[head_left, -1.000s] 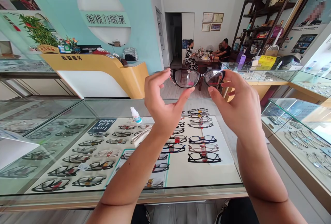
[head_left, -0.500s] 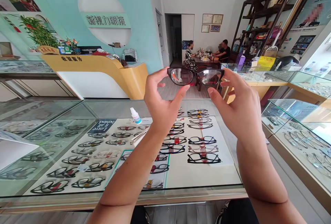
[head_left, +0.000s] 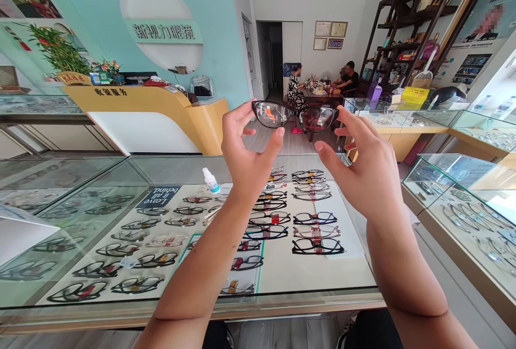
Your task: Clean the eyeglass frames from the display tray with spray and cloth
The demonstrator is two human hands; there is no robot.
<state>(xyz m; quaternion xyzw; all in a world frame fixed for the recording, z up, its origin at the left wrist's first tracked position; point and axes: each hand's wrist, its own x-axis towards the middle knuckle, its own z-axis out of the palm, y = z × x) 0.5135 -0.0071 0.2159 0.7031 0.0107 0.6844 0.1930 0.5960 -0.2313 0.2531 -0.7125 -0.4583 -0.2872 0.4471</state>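
A pair of dark-framed eyeglasses (head_left: pixel 295 116) is held up above the far edge of the glass display case (head_left: pixel 278 298). My left hand (head_left: pixel 248 147) grips its left end with the fingers, the thumb lying below the left lens. At the other end, my right hand (head_left: pixel 358 158) holds the frame with its fingers, thumb apart below the right lens. Both lenses are see-through and carry small reddish marks. Below my hands, rows of eyeglasses (head_left: pixel 317 246) lie in the case. A small white bottle (head_left: pixel 210 181) stands left of my left forearm.
Another glass case (head_left: pixel 463 220) stands close on the right. Beyond is a yellow and white counter (head_left: pixel 161 109) on the left. Two people sit at a dark table (head_left: pixel 318 95) at the back. A tall dark shelf (head_left: pixel 419 18) stands at the right wall.
Both hands have shifted slightly left with the eyeglasses, which now tilt a little down to the right. The bottle and the rows of eyeglasses have stayed put.
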